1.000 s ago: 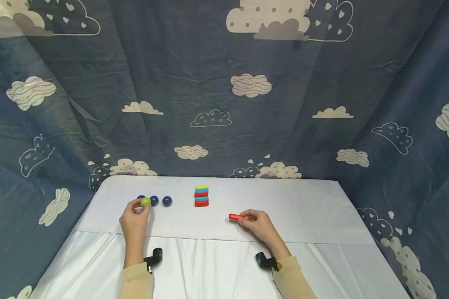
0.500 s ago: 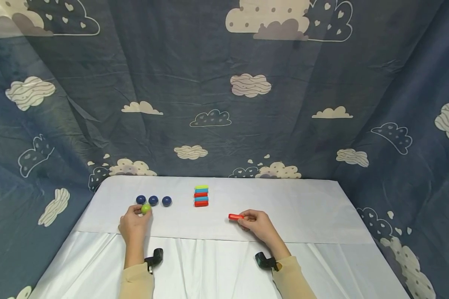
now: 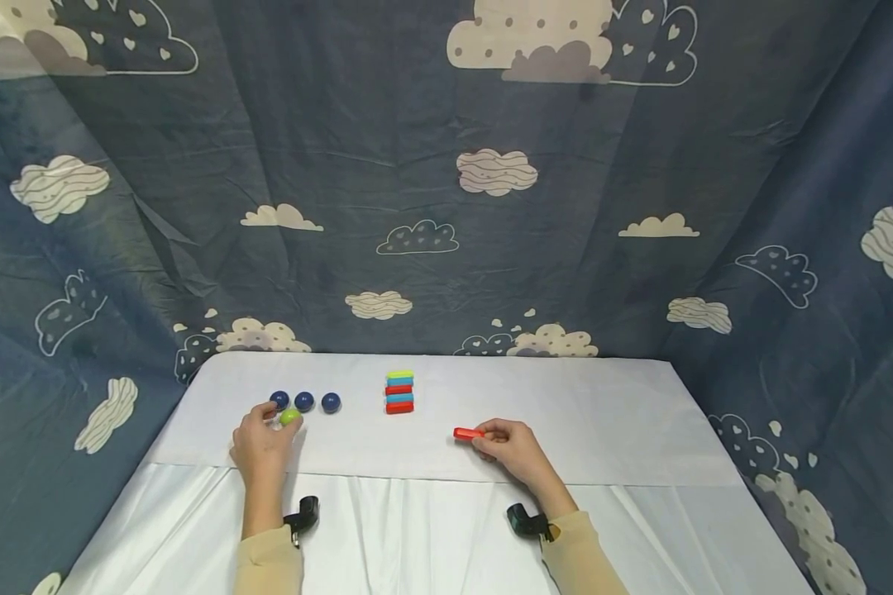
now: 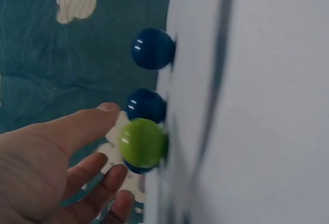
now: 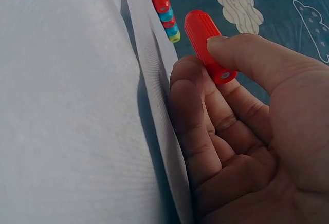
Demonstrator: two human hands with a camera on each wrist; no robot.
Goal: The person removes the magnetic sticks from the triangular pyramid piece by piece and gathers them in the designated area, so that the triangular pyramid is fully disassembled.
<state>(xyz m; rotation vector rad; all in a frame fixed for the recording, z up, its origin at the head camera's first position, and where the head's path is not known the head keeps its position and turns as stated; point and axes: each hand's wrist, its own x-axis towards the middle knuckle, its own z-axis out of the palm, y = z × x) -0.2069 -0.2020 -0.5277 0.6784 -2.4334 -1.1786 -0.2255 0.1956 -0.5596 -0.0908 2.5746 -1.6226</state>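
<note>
A green ball (image 3: 290,417) sits on the white table just in front of a row of three dark blue balls, whose middle ball (image 3: 304,402) and right-hand ball (image 3: 331,402) show whole. My left hand (image 3: 261,446) is around the green ball; in the left wrist view the thumb and loosely bent fingers stand apart from the ball (image 4: 143,143). My right hand (image 3: 517,450) pinches a short, round-ended red plastic stick (image 5: 203,44) between thumb and fingers, close over the table. Grooves run along the stick's side.
Left of centre, several similar sticks lie in a column: a yellow-green stick (image 3: 399,374) at the back, then blue and red ones, with a red stick (image 3: 399,407) nearest. A dark cloud-print curtain (image 3: 417,165) hangs behind and beside the white table (image 3: 580,421).
My left hand has drawn the green ball back from the blue balls, set it down and loosened its fingers from it. My right hand has kept its place with the red stick.
</note>
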